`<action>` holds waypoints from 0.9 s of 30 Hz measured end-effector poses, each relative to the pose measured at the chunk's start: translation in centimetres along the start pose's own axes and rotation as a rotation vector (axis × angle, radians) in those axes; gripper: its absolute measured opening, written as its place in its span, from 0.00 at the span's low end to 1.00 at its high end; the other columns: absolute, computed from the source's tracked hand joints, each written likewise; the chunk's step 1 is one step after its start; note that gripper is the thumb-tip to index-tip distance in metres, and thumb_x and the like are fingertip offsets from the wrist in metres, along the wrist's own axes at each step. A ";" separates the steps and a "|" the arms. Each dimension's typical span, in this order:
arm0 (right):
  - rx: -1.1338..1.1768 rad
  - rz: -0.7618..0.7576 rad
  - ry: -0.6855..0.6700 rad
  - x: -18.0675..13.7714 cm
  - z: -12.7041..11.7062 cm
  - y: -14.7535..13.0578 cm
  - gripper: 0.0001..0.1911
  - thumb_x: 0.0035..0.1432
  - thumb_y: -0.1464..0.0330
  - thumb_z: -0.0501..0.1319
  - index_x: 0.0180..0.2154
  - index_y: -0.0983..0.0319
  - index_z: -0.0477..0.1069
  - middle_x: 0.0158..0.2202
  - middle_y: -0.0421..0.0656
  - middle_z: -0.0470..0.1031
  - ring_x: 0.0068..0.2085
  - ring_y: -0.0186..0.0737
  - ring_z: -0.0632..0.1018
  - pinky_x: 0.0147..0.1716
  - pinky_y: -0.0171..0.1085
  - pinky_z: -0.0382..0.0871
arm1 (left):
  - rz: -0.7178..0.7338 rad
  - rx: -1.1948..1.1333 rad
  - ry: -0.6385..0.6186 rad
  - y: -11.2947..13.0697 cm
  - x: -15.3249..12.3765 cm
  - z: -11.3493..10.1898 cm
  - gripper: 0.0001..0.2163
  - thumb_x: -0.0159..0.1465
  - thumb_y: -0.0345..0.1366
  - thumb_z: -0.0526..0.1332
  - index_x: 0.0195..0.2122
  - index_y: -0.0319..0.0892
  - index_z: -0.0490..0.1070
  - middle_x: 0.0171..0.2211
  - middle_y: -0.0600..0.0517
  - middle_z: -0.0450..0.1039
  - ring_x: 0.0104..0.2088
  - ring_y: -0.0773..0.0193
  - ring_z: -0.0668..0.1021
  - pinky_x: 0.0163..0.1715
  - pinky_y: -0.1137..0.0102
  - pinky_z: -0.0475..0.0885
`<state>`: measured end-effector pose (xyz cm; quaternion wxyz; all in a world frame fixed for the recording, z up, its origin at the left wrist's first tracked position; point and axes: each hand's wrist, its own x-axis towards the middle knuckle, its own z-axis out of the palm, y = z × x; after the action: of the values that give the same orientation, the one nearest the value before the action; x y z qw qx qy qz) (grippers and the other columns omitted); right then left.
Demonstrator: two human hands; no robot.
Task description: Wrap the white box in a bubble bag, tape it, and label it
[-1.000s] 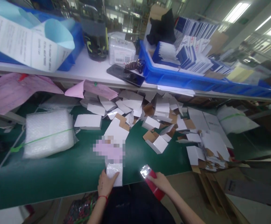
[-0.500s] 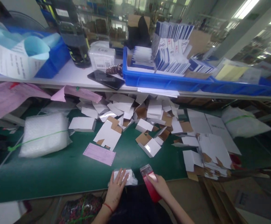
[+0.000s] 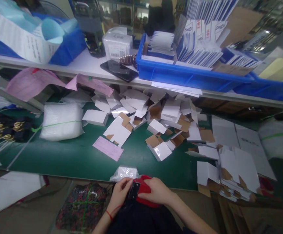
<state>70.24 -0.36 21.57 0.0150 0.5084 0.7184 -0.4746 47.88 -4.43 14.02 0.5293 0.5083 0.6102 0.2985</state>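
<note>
My right hand (image 3: 153, 191) is wrapped round a red tape dispenser (image 3: 145, 183), as it looks, with a dark plate at its left end. It is held low, over my lap at the table's front edge. Close against that dark end, my left hand (image 3: 123, 190) has its thumb and fingers pinched together; what lies between them is too small to make out. Just beyond my left fingers, a small white package in clear plastic (image 3: 125, 172) lies at the edge of the green table (image 3: 65, 159).
Folded white cartons (image 3: 159, 151) are heaped across the back, with flattened ones (image 3: 240, 165) stacked at right. A pink slip (image 3: 108, 148) lies mid-table. Bubble-wrap bags (image 3: 62, 122) sit at left. Above, a shelf carries blue bins (image 3: 187, 73) and a phone (image 3: 119, 70).
My left hand has come off the plastic-wrapped package and now pinches beside the tape dispenser. My right hand has turned the dispenser and brought it left, towards my left hand. The view has shifted.
</note>
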 end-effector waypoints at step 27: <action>-0.304 0.310 -0.151 3.4 -0.1 1.4 0.20 0.61 0.52 0.69 0.33 0.63 0.77 0.33 0.47 0.80 0.34 0.47 0.80 0.28 0.34 0.62 | -0.113 -0.165 0.506 -8.8 3.0 -5.7 0.20 0.65 0.55 0.61 0.30 0.42 0.64 0.26 0.58 0.62 0.26 0.68 0.68 0.29 0.69 0.68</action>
<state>69.66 2.18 18.94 0.2178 0.5676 0.6918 -0.3896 40.03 -3.31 6.56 0.4154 0.3379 0.7240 0.4349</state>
